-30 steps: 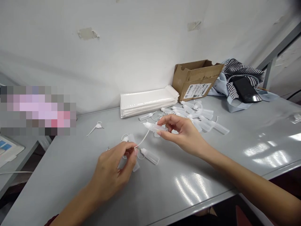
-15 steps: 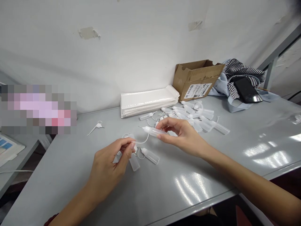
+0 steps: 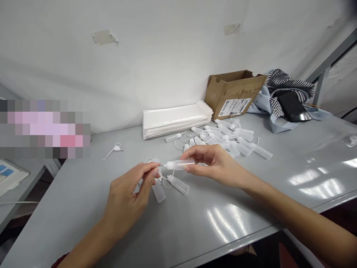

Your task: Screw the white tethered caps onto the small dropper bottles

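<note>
My right hand [image 3: 216,162] grips a small translucent needle-tip bottle [image 3: 182,164] by its body, tilted on its side with the tip toward the left. The thin metal needle reaches the fingertips of my left hand [image 3: 132,190]. Those fingers are pinched on the end of the bottle's white tethered cap strap [image 3: 173,173]; the cap itself is hidden by them. Beneath and beside my left hand, a few similar bottles [image 3: 179,185] lie on the table. Beyond my right hand is a pile of such bottles [image 3: 240,145].
On the grey table [image 3: 92,208], a loose white needle cap with a strap [image 3: 115,149] lies at left. Along the wall stand a stack of white padded envelopes [image 3: 177,117] and an open cardboard box [image 3: 234,96]. Striped cloth [image 3: 291,80] and a black phone-like device [image 3: 292,106] sit at right.
My right hand has brought the bottle left and slightly down, so its needle now meets my left fingertips. The strap, stretched between the hands before, now loops below. My left hand has barely moved.
</note>
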### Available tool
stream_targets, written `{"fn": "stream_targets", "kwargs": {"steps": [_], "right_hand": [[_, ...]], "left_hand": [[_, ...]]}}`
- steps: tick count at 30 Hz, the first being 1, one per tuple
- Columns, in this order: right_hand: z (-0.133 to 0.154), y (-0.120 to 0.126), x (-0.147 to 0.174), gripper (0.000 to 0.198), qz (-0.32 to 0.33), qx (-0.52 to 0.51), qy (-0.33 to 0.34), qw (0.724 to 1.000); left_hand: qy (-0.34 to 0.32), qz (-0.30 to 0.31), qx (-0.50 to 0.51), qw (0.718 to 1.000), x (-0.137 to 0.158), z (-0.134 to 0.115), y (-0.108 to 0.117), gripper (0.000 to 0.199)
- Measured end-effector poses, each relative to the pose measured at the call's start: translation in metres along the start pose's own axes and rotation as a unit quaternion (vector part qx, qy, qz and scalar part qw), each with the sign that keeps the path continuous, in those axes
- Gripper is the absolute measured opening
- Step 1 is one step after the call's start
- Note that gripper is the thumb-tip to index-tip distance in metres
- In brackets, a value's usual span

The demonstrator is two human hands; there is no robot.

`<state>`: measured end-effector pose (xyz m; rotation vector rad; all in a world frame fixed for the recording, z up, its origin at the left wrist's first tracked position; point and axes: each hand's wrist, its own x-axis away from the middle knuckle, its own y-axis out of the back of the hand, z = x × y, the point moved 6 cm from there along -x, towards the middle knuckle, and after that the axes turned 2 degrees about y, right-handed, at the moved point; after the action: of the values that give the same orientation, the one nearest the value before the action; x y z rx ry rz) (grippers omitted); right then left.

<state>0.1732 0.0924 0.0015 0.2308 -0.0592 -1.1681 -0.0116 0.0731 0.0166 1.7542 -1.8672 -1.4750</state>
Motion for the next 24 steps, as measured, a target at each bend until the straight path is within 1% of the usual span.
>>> {"fn": "stream_targets", "kwargs": {"steps": [8,11,18,24], "right_hand": [[0.0001,-0.0010,0.0001,0.015,0.003,0.017,0.010,1.000],[0.0003,0.0003,0.0002,0.016,-0.002,0.027,0.014,1.000],[0.0051,0.0037,0.0014,0.014,-0.030,0.070,0.039,0.996],[0.0099,0.0030,0.0023,0.014,-0.036,0.104,0.068,0.992]], "left_hand": [[-0.001,0.003,0.001,1.000,0.0004,0.0025,-0.0020,0.015],[-0.012,0.004,-0.006,1.000,0.0020,0.0023,-0.0022,0.015],[-0.061,0.000,-0.034,0.998,0.0045,-0.0002,-0.0062,0.016],[-0.143,-0.020,-0.065,0.987,0.0070,-0.0053,-0.0089,0.014]]}}
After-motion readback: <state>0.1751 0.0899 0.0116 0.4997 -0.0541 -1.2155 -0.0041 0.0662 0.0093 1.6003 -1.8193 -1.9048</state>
